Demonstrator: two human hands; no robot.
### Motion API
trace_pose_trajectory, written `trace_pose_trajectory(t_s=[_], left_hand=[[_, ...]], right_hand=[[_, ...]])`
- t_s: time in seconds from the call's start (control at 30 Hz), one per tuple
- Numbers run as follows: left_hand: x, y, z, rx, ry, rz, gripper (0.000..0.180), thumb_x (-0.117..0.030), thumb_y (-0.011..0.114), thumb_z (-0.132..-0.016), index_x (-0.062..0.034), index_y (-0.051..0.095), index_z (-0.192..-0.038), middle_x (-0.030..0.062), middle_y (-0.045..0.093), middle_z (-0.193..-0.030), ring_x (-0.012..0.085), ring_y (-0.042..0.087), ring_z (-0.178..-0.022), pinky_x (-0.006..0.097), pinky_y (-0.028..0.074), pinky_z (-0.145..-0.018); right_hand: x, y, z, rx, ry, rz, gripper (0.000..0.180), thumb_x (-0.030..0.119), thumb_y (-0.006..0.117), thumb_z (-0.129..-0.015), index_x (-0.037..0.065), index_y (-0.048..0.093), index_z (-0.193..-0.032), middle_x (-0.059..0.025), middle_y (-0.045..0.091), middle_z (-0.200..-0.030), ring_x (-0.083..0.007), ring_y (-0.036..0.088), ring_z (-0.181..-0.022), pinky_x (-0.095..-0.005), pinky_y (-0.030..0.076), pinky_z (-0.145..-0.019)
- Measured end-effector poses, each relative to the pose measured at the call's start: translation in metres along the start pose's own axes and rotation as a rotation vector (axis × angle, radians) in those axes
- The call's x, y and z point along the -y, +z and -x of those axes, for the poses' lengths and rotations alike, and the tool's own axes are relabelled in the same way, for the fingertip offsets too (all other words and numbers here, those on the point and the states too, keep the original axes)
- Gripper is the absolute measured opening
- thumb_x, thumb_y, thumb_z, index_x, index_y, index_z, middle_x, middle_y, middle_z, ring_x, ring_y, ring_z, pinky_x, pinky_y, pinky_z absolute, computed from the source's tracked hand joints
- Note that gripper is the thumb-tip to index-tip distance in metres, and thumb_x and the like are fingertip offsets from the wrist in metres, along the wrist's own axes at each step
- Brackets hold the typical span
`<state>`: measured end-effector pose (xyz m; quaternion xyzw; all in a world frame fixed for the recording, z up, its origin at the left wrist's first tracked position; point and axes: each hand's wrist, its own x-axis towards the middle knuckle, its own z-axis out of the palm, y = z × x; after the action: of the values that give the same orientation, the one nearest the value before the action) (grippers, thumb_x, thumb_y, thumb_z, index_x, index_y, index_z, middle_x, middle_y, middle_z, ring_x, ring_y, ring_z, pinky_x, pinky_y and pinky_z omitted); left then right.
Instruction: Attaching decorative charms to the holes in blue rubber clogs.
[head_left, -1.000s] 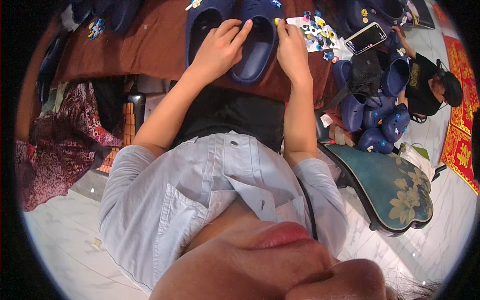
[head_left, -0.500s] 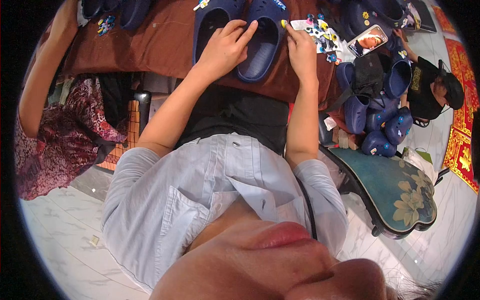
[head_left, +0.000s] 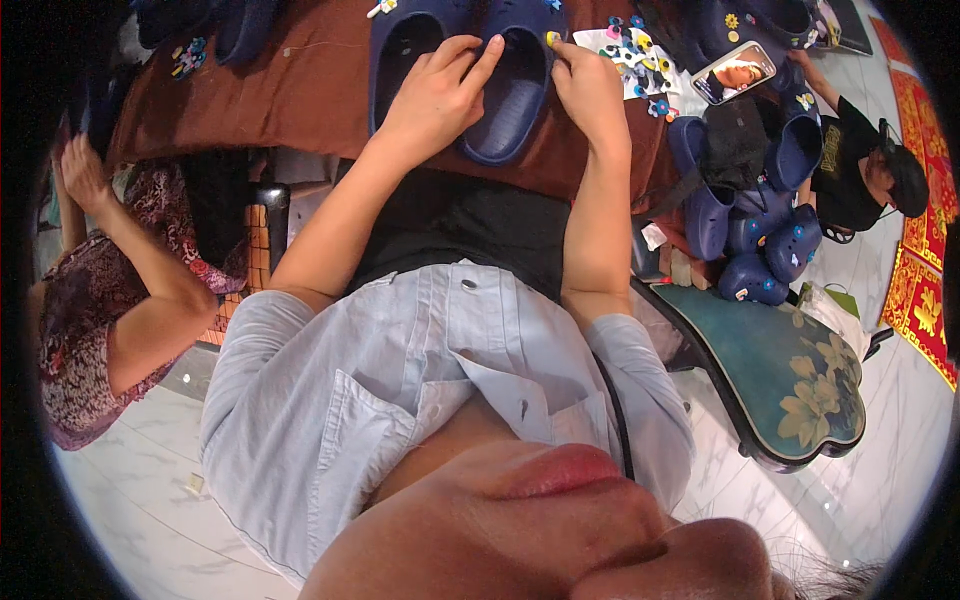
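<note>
Centrally, near the top of the frame, two navy clogs lie side by side on a brown cloth (head_left: 240, 105), the left clog (head_left: 430, 14) and the right clog (head_left: 492, 148), both with their openings facing up. The left hand (head_left: 440, 95) lies across the gap between them, its index finger stretched out to the opening of the right clog; its thumb is hidden, so I cannot tell whether it grips or only rests there. The right hand (head_left: 592, 95) is at the outer edge of the same clog, its fingertips at a small yellow charm (head_left: 552, 38); whether they pinch it or just press on it, I cannot tell. A white and yellow charm (head_left: 382, 7) sits at the outer side of the left clog.

Just right of the right hand, a white sheet (head_left: 590, 40) bears a heap of colourful charms (head_left: 650, 72), with a lit phone (head_left: 735, 72) beside it. More navy clogs (head_left: 705, 222) crowd the upper right around a black pouch (head_left: 730, 145), above a teal floral seat (head_left: 745, 350). At the left edge, another person's hand (head_left: 87, 175) is raised; at the right, someone in a black cap (head_left: 908, 180) leans in.
</note>
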<state>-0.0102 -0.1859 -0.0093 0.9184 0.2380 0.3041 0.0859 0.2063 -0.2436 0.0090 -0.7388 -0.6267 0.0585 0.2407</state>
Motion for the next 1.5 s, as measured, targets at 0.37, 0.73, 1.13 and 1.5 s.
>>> trace_pose_trajectory(t_s=[0.37, 0.73, 1.13, 1.5], left_hand=[[0.0, -0.001, 0.005, -0.014, 0.007, -0.029, 0.076, -0.005, 0.07, -0.073, -0.0045, 0.046, -0.144, 0.0138, 0.06, -0.116, 0.0286, 0.054, -0.117, 0.039, 0.05, -0.092], [0.0, -0.002, 0.002, -0.035, 0.021, -0.025, 0.074, -0.006, 0.071, -0.074, -0.0058, 0.046, -0.144, 0.0133, 0.061, -0.114, 0.029, 0.054, -0.117, 0.04, 0.05, -0.093], [0.002, -0.001, 0.004, -0.032, 0.022, -0.004, 0.076, -0.006, 0.07, -0.074, -0.0063, 0.045, -0.145, 0.0135, 0.06, -0.116, 0.029, 0.053, -0.117, 0.04, 0.05, -0.092], [-0.03, -0.034, 0.005, -0.065, -0.053, -0.187, 0.063, -0.019, 0.074, -0.079, -0.0172, 0.055, -0.139, 0.0079, 0.062, -0.115, 0.026, 0.051, -0.122, 0.049, 0.036, -0.1]], right_hand=[[-0.021, 0.001, 0.025, -0.131, 0.112, -0.245, 0.026, 0.009, 0.06, -0.087, 0.003, 0.072, -0.109, -0.0208, 0.071, -0.099, -0.0356, 0.069, -0.092, -0.0405, 0.053, -0.083], [-0.075, -0.012, 0.004, -0.358, 0.008, 0.17, 0.02, 0.009, 0.069, -0.078, 0.006, 0.076, -0.096, -0.0147, 0.067, -0.089, -0.0345, 0.057, -0.09, -0.0434, 0.045, -0.087], [-0.068, -0.002, 0.003, -0.267, -0.059, 0.299, 0.021, 0.009, 0.077, -0.074, 0.006, 0.068, -0.093, -0.0104, 0.064, -0.098, -0.0325, 0.054, -0.102, -0.0428, 0.044, -0.089], [-0.026, -0.007, 0.02, -0.607, 0.187, -0.607, 0.014, 0.0, 0.073, -0.083, -0.001, 0.065, -0.095, -0.007, 0.067, -0.089, -0.016, 0.065, -0.083, -0.0302, 0.053, -0.074]])
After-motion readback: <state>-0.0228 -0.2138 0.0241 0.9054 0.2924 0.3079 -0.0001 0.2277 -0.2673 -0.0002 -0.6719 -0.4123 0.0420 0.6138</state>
